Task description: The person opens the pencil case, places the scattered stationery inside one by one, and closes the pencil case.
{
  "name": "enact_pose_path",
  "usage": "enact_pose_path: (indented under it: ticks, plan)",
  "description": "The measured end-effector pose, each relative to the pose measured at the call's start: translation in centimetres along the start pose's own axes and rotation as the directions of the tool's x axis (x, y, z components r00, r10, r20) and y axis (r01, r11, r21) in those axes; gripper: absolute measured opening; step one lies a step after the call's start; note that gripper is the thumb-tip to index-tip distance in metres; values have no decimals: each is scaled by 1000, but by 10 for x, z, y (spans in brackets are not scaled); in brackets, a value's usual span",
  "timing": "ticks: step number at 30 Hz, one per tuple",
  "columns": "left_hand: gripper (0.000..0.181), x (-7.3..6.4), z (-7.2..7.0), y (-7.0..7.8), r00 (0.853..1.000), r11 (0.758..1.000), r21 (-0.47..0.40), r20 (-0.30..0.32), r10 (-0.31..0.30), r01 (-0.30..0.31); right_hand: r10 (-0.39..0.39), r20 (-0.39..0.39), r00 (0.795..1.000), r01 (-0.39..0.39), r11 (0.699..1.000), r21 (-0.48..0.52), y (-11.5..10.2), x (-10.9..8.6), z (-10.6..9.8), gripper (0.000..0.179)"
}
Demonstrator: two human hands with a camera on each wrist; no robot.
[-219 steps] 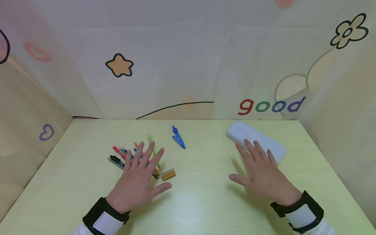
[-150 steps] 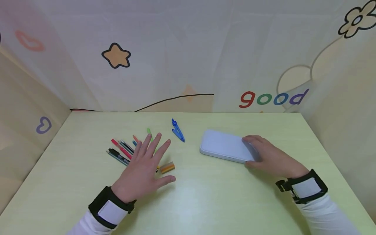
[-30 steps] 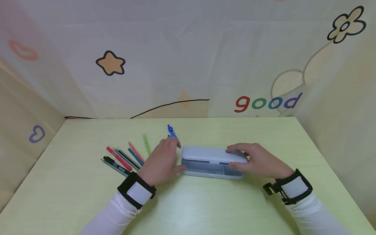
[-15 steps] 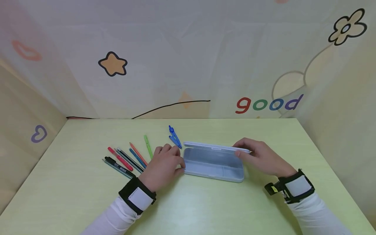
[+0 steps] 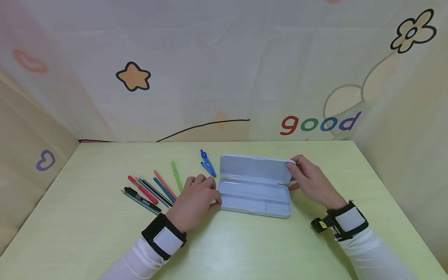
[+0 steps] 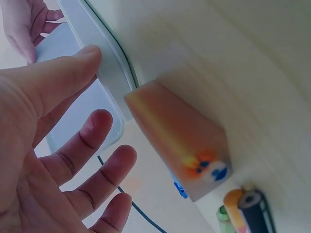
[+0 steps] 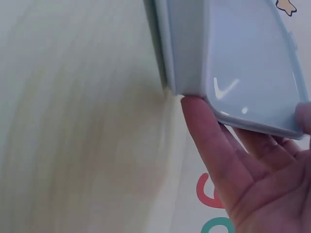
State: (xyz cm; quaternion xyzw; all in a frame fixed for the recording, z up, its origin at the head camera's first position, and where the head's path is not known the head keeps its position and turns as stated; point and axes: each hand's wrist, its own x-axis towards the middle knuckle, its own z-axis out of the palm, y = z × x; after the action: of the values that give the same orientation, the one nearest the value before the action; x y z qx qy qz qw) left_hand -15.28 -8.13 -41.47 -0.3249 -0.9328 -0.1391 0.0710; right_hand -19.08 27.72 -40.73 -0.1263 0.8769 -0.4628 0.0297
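Note:
In the head view, a pale blue pencil case (image 5: 241, 200) lies mid-table with its lid (image 5: 253, 168) raised and tilted back, showing a long compartment and a small one. My right hand (image 5: 313, 182) pinches the lid's right edge, thumb inside and fingers behind; one fingertip is at the hinge corner in the right wrist view. At the case's left end is my left hand (image 5: 196, 202), thumb against the end wall (image 6: 104, 60) and fingers loosely bent. Close by, an orange-and-yellow block, like an eraser (image 6: 180, 141), shows in the left wrist view; the hand hides it from the head view.
Left of the case lie a red pen (image 5: 142, 189), a black marker (image 5: 141, 199), an orange pencil (image 5: 164, 183), a green pen (image 5: 176, 175) and several other pencils, partly behind the left hand. A blue compass (image 5: 208, 164) lies behind. A printed curtain (image 5: 196, 70) backs the table.
Earlier the closed case was slid from the back right to mid-table. Within the last second the right hand has swung the lid up and back; the left hand stays at the case's left end.

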Motion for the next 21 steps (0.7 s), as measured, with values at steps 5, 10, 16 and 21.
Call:
enact_pose_path:
  ticks: [5, 10, 16, 21]
  plan:
    - [8, -1, 0, 2, 1000, 1000, 8, -5, 12, -11, 37, -75, 996, -40, 999, -34, 1, 2, 5, 32]
    - [9, -2, 0, 3, 1000, 1000, 10, -13, 19, -18, 87, -123, 989, -98, 992, -83, -1, 6, 9, 30]
    - [10, -2, 0, 4, 999, 1000, 9, -30, 21, -21, 139, -153, 978, -160, 978, -135, 1, 11, 11, 36]
    - [11, -2, -1, 4, 999, 1000, 19, -29, 18, -17, 162, -140, 977, -185, 966, -178, 2, 14, 11, 38]
